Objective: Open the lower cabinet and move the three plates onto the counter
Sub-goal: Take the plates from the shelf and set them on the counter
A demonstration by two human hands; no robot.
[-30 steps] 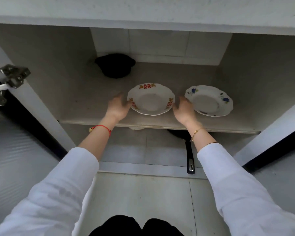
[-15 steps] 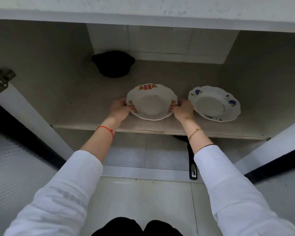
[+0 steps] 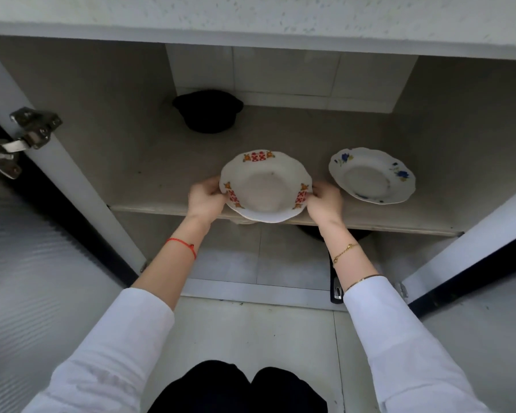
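Red plate (image 3: 265, 186): white, scalloped rim, red-and-orange motifs. Head view only. Held at opposite rims by left hand (image 3: 206, 199) and right hand (image 3: 325, 201); fingers of each pinching the rim, thumbs on top. A moment ago the hands were short of it, then closing on its edges; now the plate has come forward, its near rim overhanging the shelf (image 3: 370, 225) front edge. A second white rim shows just beneath the near edge, possibly another plate stacked under it; cannot tell for sure.

Blue plate (image 3: 371, 175): on the same shelf, to the right, apart from the hands, untouched.

Black pot (image 3: 207, 111): at the shelf back, left.

Cabinet doors: both swung open; hinge (image 3: 32, 129) visible at left.

Table (image 3: 251, 13): above, only the front edge shown.

Status, judged: opening done; first lift under way; the table has received nothing visible.
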